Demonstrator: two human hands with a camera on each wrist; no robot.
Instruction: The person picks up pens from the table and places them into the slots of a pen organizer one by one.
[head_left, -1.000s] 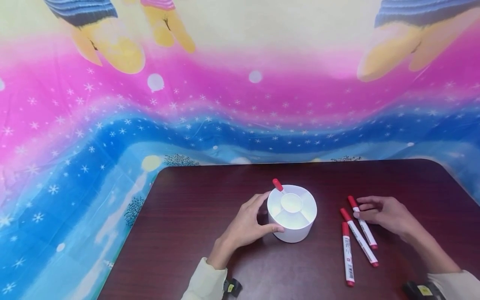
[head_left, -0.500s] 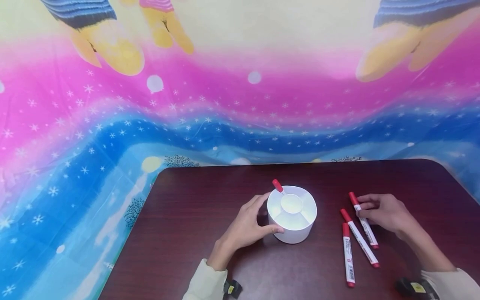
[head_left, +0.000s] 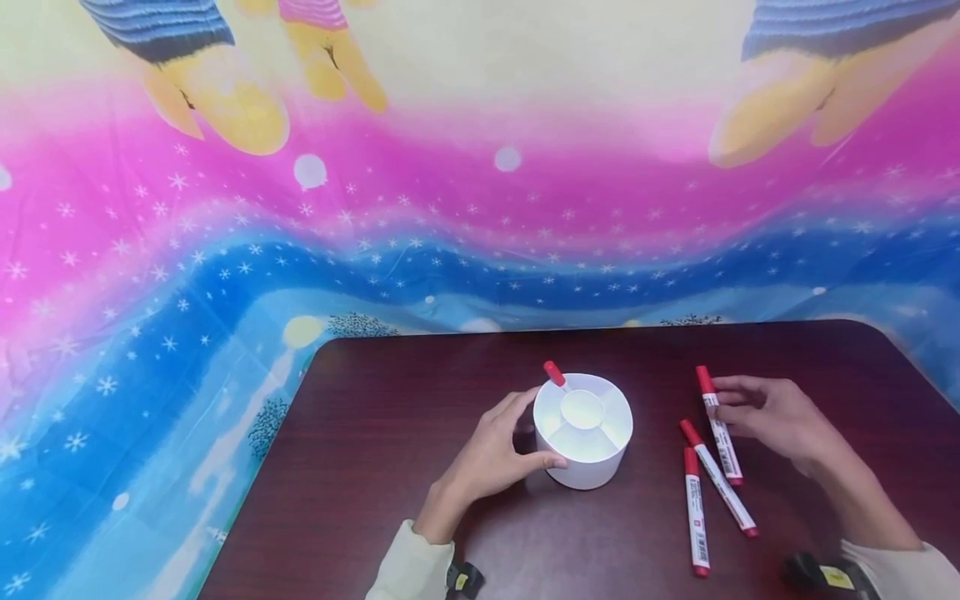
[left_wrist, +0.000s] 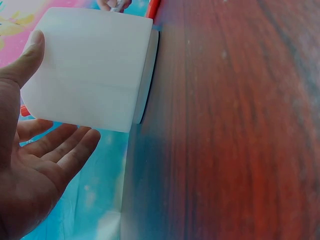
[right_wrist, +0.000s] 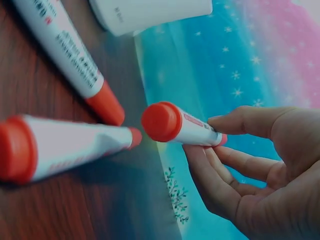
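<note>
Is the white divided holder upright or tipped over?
Upright: the head view shows the white holder standing on the table, its compartments opening upward.

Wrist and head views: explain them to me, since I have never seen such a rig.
There is no machine; a person works bare-handed. The wide picture is taken from the head, looking forward and down, and the two close ones from the left and right wrists. On the dark table stands a white divided holder with one red-capped marker in it. The left hand grips the holder's side, two loose markers lie nearby, and the right hand pinches another marker.
</note>
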